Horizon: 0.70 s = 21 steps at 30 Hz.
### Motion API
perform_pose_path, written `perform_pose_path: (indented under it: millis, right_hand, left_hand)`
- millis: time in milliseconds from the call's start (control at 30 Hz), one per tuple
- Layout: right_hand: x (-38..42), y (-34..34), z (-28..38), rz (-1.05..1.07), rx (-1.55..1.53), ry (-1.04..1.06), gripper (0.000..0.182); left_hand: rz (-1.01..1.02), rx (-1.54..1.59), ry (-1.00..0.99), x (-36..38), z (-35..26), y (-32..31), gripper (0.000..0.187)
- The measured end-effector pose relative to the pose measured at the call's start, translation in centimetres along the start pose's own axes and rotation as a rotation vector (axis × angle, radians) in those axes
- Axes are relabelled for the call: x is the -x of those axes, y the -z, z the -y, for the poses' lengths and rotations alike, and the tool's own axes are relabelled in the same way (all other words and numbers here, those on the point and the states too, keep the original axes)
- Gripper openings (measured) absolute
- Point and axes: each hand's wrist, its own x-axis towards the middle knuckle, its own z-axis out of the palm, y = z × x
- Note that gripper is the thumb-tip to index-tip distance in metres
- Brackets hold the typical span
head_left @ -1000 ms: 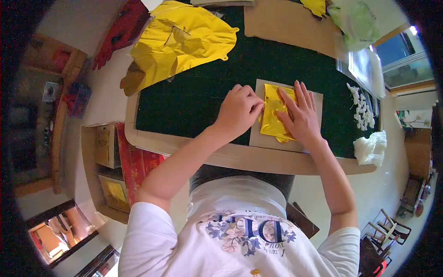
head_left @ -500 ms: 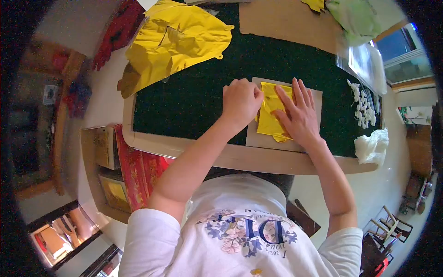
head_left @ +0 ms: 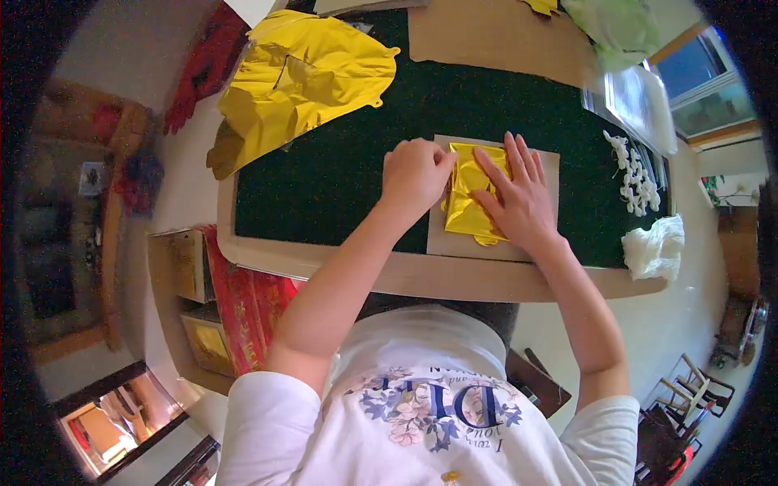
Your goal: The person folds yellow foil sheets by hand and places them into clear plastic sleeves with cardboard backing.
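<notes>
A folded yellow foil sheet (head_left: pixel 464 212) lies on a piece of grey-brown card (head_left: pixel 444 242) near the front edge of the dark green table top (head_left: pixel 324 194). My right hand (head_left: pixel 519 194) rests flat on the foil's right part, fingers stretched out. At the foil's left edge is my left hand (head_left: pixel 415 174), its fingers curled in and the thumb and index finger pressed together. Whatever lies between those fingertips is too small to make out. A small yellow tab sticks out below the foil's lower edge.
A large crumpled yellow foil (head_left: pixel 316 77) lies at the back left. Brown cardboard (head_left: pixel 502 40) and a green plastic bag (head_left: pixel 620 32) are at the back. White knotted strings (head_left: pixel 636 182), clear plastic sleeves (head_left: pixel 640 101) and a white cloth (head_left: pixel 653 249) lie at the right.
The view has shifted slightly. My left hand remains closed at the foil's left edge, and my right hand is still spread on the foil.
</notes>
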Motion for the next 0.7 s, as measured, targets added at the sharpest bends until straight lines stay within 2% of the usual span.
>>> perform_pose_path:
  millis: [67, 367, 567, 700]
  right_hand:
    - [0.1, -0.1, 0.1, -0.014, -0.001, 0.003, 0.057]
    - [0.1, -0.2, 0.0, -0.019, 0.008, 0.003, 0.056]
    - [0.2, -0.2, 0.1, -0.013, -0.010, -0.026, 0.054]
    - [0.2, -0.1, 0.1, -0.012, -0.007, -0.027, 0.054]
  left_hand:
    - [0.170, 0.027, 0.053, 0.8, -0.6, 1.2, 0.023]
    - [0.025, -0.078, -0.093, 3.0, 0.0, 0.2, 0.022]
    - [0.130, -0.045, -0.065, 4.5, -0.4, 0.7, 0.023]
    - [0.066, -0.119, -0.095, 4.9, -0.4, 0.3, 0.023]
